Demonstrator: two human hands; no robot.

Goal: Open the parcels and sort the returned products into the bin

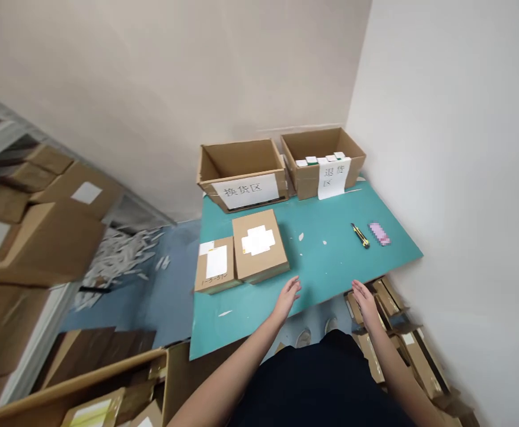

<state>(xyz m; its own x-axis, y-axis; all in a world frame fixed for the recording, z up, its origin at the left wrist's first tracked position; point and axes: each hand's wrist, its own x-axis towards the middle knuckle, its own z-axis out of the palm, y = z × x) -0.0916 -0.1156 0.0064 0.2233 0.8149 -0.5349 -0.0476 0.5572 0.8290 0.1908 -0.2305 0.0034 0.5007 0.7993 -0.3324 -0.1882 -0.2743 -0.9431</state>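
My left hand (pixel 287 298) hovers over the front of the green tabletop (pixel 330 207), fingers extended and holding nothing. It is nearest to a cardboard box (pixel 259 267) with white labels on top. Beside that box, on its left, stands a smaller labelled carton (pixel 217 264) with handwriting on it. My right hand (pixel 364 296) is just off the table's front edge, fingers stretched out and nothing in them. Further up the table lie a yellow-and-black utility knife (pixel 360 235) and a pink item (pixel 379 233) that is pixelated.
Two open cardboard bins with handwritten signs, the left bin (pixel 244 160) and the right bin (pixel 303 181), stand against the wall; the right one holds several white-topped items. Shelves of cartons (pixel 63 243) are on the left. More boxes (pixel 423 362) fill the floor at right.
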